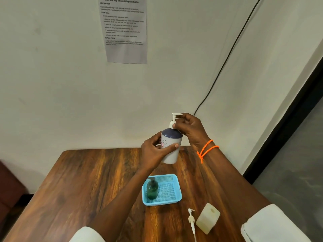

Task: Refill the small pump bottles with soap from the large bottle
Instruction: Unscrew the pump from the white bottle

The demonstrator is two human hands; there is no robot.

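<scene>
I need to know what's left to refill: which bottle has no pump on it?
The square pale bottle near the table's edge: its mouth is open and a loose pump lies beside it. The green bottle and the held white bottle have pumps.

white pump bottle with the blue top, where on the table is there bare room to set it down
The widest bare patch is the wooden table left of the blue mesh basket. The basket's right half is also free, beside the dark green pump bottle. The near right is crowded: loose white pump head, square translucent bottle.
</scene>
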